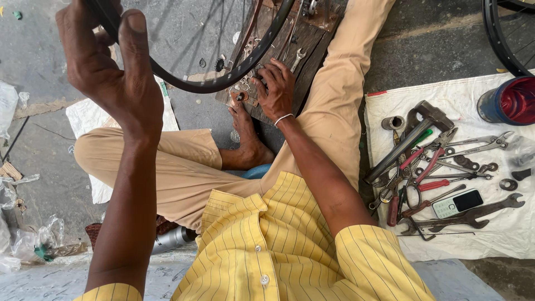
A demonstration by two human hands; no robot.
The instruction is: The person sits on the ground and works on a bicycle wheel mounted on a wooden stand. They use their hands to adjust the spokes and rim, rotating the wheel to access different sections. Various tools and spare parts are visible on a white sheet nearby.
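Wheel-truing step, by the look. Left hand [114,72] closed around bicycle rim [223,81] up top; right hand [274,89] curled, fingertips among small parts on wooden board [312,39], grip unclear. Next probably needs spoke tool from cloth [501,234].

Clad in a short-sleeved shirt [278,245] of yellow with thin dark pinstripes, buttoned down the front with small pale buttons, filling the lower middle of the frame. Sleeve cuffs ending above the elbows, at the bottom left and lower right. Below, loose tan trousers [184,167], creased at the knee in the centre left and running up toward the top right. Bare foot [248,139] near the middle. Thin white band [283,119] around the wrist of the right hand [276,89]. Nothing worn on the left hand [114,67], upper left.
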